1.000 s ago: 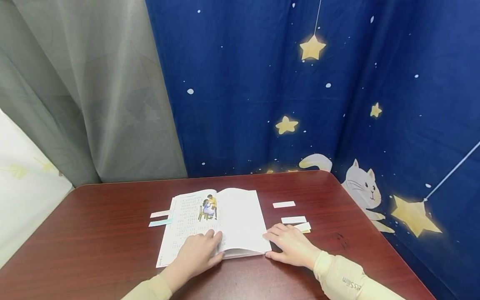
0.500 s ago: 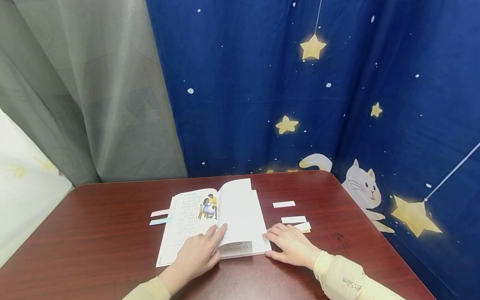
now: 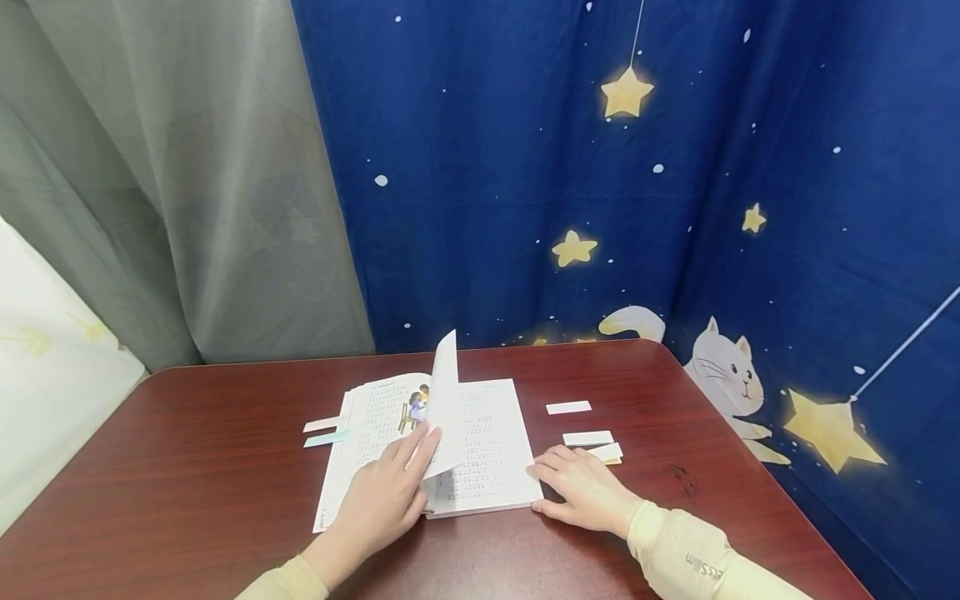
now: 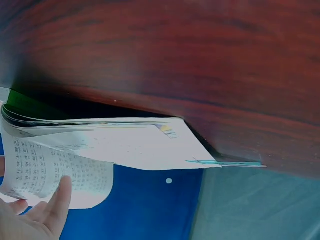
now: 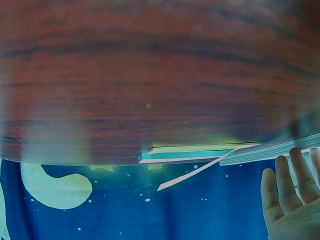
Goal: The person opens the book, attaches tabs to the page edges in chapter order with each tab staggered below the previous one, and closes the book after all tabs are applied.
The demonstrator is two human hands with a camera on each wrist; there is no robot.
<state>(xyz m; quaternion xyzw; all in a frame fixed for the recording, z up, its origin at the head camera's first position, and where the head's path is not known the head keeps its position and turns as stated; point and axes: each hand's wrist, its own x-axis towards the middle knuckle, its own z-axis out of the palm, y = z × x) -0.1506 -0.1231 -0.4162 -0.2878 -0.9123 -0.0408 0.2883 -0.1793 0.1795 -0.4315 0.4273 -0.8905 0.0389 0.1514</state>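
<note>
An open book [image 3: 487, 417] lies on the table, with one page [image 3: 444, 408] lifted nearly upright above the middle fold. My left hand [image 3: 386, 487] is at the lower part of this page and appears to pinch it near the fold, though the thumb's contact is partly hidden. The left wrist view shows fingers [image 4: 62, 200] in front of the curved printed page [image 4: 75, 175]. My right hand [image 3: 577, 487] rests at the book's right edge, fingers spread. In the right wrist view its fingers [image 5: 282, 185] are straight and hold nothing.
Two sticky tabs, one pink [image 3: 321, 424] and one blue [image 3: 326, 438], stick out from the book's left edge. Several strip-shaped notes [image 3: 588, 438] lie right of the book, close to my right hand. A star-patterned blue curtain [image 3: 487, 208] hangs behind the table [image 3: 225, 467].
The page has risen from the right side and swung left to nearly upright, uncovering printed text beneath. My left hand has shifted slightly left and forward; my right hand has stayed put.
</note>
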